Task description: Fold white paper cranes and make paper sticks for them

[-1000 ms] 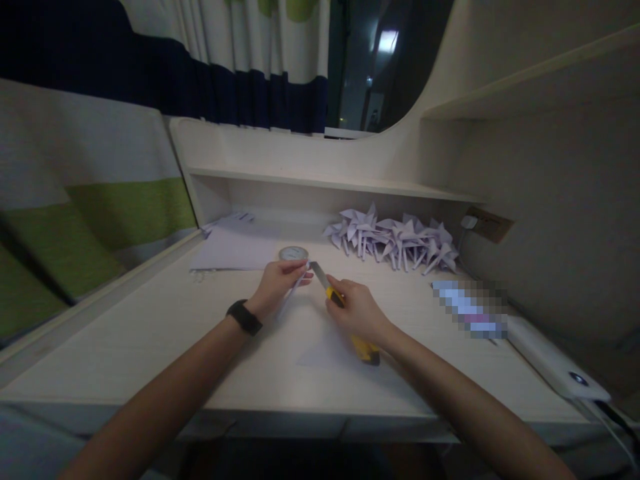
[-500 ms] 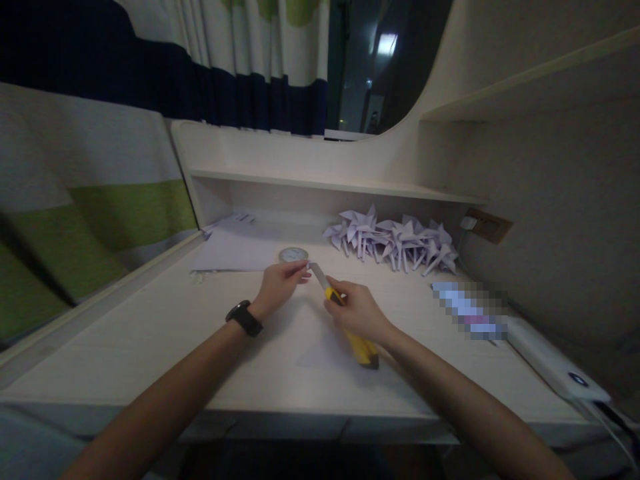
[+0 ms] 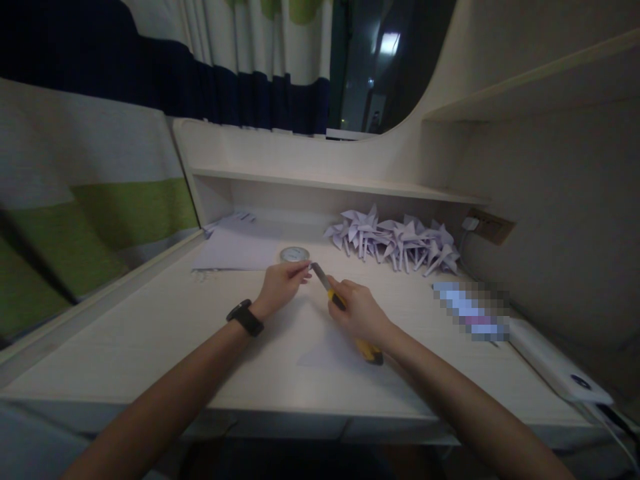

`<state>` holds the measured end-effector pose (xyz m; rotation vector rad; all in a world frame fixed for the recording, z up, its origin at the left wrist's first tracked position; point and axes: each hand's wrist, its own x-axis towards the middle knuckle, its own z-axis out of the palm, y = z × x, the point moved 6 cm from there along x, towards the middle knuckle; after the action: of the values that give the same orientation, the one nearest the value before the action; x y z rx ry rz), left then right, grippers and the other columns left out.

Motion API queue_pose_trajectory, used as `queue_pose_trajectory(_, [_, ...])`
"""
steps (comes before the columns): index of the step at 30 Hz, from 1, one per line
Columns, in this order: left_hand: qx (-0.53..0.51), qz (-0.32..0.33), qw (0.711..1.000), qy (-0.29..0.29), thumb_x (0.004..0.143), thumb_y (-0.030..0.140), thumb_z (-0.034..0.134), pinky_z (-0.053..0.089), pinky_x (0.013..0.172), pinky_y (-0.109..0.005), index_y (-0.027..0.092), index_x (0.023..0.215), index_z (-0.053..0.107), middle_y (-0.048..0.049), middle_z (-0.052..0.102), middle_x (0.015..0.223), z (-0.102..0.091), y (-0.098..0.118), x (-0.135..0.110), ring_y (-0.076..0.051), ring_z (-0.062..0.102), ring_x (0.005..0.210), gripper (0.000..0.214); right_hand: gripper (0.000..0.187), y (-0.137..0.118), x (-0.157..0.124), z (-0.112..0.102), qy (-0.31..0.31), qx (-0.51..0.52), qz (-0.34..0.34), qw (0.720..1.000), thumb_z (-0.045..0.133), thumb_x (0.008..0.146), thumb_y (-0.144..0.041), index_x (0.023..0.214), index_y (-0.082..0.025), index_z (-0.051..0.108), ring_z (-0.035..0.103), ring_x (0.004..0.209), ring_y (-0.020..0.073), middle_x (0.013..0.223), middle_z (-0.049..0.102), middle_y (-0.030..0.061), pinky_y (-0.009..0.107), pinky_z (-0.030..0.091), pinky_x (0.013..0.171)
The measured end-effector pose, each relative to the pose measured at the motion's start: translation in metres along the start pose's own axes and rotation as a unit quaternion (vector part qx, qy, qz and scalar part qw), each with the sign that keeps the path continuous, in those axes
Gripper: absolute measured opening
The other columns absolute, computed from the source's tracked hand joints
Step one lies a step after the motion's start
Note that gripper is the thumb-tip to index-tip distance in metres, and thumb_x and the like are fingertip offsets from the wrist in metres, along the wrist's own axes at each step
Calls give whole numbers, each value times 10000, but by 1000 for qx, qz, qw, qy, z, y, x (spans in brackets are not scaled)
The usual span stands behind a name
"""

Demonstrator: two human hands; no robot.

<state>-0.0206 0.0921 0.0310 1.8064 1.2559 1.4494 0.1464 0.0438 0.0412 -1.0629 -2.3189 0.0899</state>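
Observation:
My right hand [image 3: 357,312] is closed around a yellow utility knife [image 3: 371,351], its grey blade pointing up and left toward my left fingertips. My left hand [image 3: 280,287], with a black band on the wrist, pinches something small and pale right at the blade's tip; I cannot make out what it is. Both hands hover over a white sheet of paper [image 3: 325,350] lying on the pale desk [image 3: 150,333]. A roll of clear tape [image 3: 295,254] lies just beyond my left fingers.
A row of several white folded paper pinwheels [image 3: 395,240] stands at the back under a low shelf [image 3: 330,183]. More paper sheets [image 3: 235,250] lie at the back left. A white power bank [image 3: 555,367] with a cable sits at the right, near a wall socket [image 3: 487,225].
The pale strip seen hanging from my left fingers a second ago no longer shows. My right hand has shifted slightly, and both hands stay close together at the blade's tip.

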Motion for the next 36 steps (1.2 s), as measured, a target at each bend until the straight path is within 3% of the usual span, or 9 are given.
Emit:
queue_pose_trajectory(6, [89,42,995,-5,868,221,559,585,691,-289,163,1051,717,-57,753,885,1,1,0,-190,718,725,248,355,4,3,-4,-6,57,41,998,544,777,-184,1121,-190,632,535,667,138,742,602,5,235,374,641])
queue_pose_trajectory(11, [90,46,995,7,868,193,571,586,732,-280,142,1073,707,-65,750,926,0,5,-1,-190,720,778,251,431,10,1,1,12,157,94,983,565,761,-181,1186,-207,627,580,637,128,811,657,13,229,428,609])
queue_pose_trajectory(17, [83,41,996,15,857,177,594,579,771,-302,172,1059,716,-43,753,915,-3,3,0,-197,714,829,235,542,24,-4,22,-18,374,204,905,589,756,-245,1293,-181,551,554,406,109,655,636,-20,202,417,384])
queue_pose_trajectory(22, [81,44,996,21,843,209,616,563,808,-320,206,1025,730,-34,751,929,-4,0,2,-204,702,874,214,500,19,-1,20,-15,490,206,847,622,721,-246,1214,-168,614,529,378,98,616,599,-33,199,407,346])
queue_pose_trajectory(25, [75,45,996,22,835,238,633,552,832,-324,205,1001,737,-43,742,978,-4,1,1,-208,696,900,199,484,18,-1,20,-15,515,211,831,635,708,-241,1187,-168,633,531,390,94,634,593,-31,195,398,346])
queue_pose_trajectory(27, [63,40,997,22,835,237,631,554,828,-324,202,1014,732,-43,744,967,-4,1,1,-207,697,896,209,508,20,-2,22,-20,495,217,841,624,720,-246,1223,-172,609,533,398,97,654,604,-25,203,403,360])
queue_pose_trajectory(30, [52,24,998,13,841,221,615,565,799,-325,187,1032,725,-47,752,914,-3,-2,2,-204,705,855,223,542,22,-3,21,-22,395,214,893,593,747,-236,1285,-184,560,533,416,96,695,635,-12,213,413,404])
queue_pose_trajectory(33, [39,6,999,6,838,210,615,574,774,-328,171,1012,729,-59,753,903,-1,-6,3,-201,712,809,212,486,14,-2,8,-4,243,139,960,556,761,-190,1245,-213,592,551,517,100,751,648,-2,219,419,514])
queue_pose_trajectory(36, [25,-5,1000,-4,836,205,617,580,757,-334,175,998,731,-56,755,856,1,-7,4,-196,713,773,200,392,2,0,-4,12,102,50,993,539,762,-168,1138,-205,643,545,639,126,742,618,3,239,391,619])
